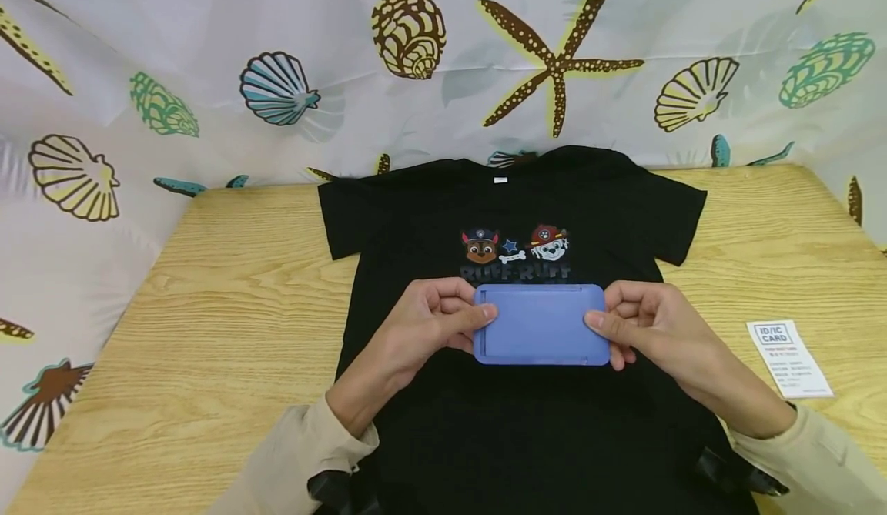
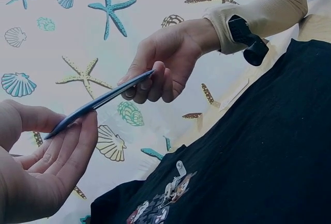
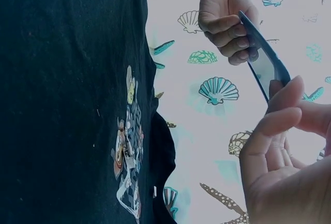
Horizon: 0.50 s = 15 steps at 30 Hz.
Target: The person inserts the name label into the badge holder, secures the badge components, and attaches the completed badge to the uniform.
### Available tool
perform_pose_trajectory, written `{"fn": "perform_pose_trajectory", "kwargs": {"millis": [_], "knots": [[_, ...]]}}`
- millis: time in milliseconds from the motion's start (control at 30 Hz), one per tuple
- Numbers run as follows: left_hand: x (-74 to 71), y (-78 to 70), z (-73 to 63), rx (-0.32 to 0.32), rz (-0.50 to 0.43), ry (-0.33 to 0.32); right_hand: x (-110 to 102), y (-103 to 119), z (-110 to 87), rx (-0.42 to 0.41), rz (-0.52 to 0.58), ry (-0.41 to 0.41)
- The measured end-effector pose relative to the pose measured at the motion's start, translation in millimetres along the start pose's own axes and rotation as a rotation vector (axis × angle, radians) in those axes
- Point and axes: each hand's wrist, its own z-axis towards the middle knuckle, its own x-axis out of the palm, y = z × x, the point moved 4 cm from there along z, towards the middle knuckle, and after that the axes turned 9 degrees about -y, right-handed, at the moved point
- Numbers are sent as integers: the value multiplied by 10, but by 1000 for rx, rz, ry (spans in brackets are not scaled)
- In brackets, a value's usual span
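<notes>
Nearest, at the lower edge of the head view, two beige cloth sleeves (image 1: 291,453) with soft folds, and on them black, slightly shiny straps (image 1: 339,490). A little farther, the left hand (image 1: 430,320) and the right hand (image 1: 651,326), both bare, both grasping one flat blue rectangular case of plastic look (image 1: 540,326). Pinched at its two short ends, with thumbs on the upper face and other fingers bent behind. Rounded at the corners, with a thin raised rim, a smooth panel sunk inside it, and a narrow groove near the left end. Very thin from the side, in the left wrist view; in the right wrist view, a paler and shiny underside. Held in the air above a black short-sleeved T-shirt of soft fabric (image 1: 540,423), spread out with front upward, in shallow wrinkles. Just beyond the case, on the chest, a coloured print of two cartoon dog heads (image 1: 481,247) with a star, a bone and dark letters. To the right of the shirt, lying flat and slanted, a white rectangular paper card (image 1: 790,361) with blue and red printing. Under both, a pale yellow wood-grained table (image 1: 208,330). Near the collar, a small white label (image 1: 500,180). Farthest, a white hanging fabric (image 1: 346,7) with gentle folds, printed with fan-shaped scallops, oval shells and starfish in brown, yellow and turquoise.
</notes>
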Motion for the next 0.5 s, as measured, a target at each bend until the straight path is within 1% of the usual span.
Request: {"fn": "perform_pose_trajectory", "kwargs": {"millis": [133, 267, 333, 500], "knots": [[-4, -1, -2, -14, -30, 17, -13, -5, 12, 48, -13, -45], [-8, 29, 13, -17, -57, 43, -29, -11, 24, 77, 10, -83], [-7, 36, 17, -20, -65, 55, -29, -8, 28, 72, 27, -80], [-12, 25, 19, -22, -53, 54, -30, -1, 28, 50, 41, -48]]}}
